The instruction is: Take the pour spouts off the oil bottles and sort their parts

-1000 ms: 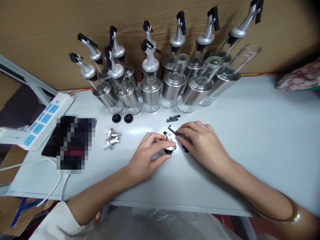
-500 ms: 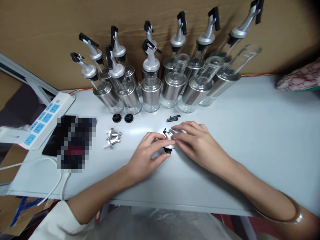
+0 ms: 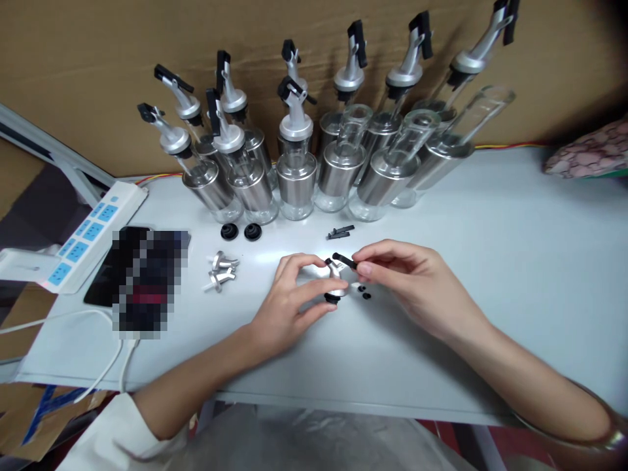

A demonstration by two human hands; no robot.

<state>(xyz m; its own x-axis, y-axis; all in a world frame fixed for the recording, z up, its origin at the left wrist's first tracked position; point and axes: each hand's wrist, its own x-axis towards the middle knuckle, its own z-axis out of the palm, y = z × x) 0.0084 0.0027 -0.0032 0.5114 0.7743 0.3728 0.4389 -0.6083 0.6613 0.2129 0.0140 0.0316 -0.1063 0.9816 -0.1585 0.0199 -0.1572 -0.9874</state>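
Observation:
Between the fingers of my left hand point(image 3: 289, 304) is a silver pourer spout point(image 3: 336, 282) with a black stopper at its base. My right hand point(image 3: 417, 281) pinches a black lever point(image 3: 345, 261) whose far end is close to the top of the spout. Small black pieces point(image 3: 364, 292) lie on the table under my right fingers. Just behind my hands are loose black levers point(image 3: 340, 232). To the left, silver spouts point(image 3: 223, 271) rest on their sides, with two black stoppers point(image 3: 241, 231) behind them.
Several glass bottles with steel sleeves point(image 3: 297, 180) stand along the back of the table point(image 3: 515, 275), some with pourers, some uncapped. A power strip point(image 3: 91, 235) and dark phones point(image 3: 118, 268) lie at the left. A patterned cloth item point(image 3: 589, 150) is at the far right.
My right hand has moved slightly right and now pinches a black lever, earlier not visible in it. The small black pieces beneath it have come into view. My left hand stays on the spout.

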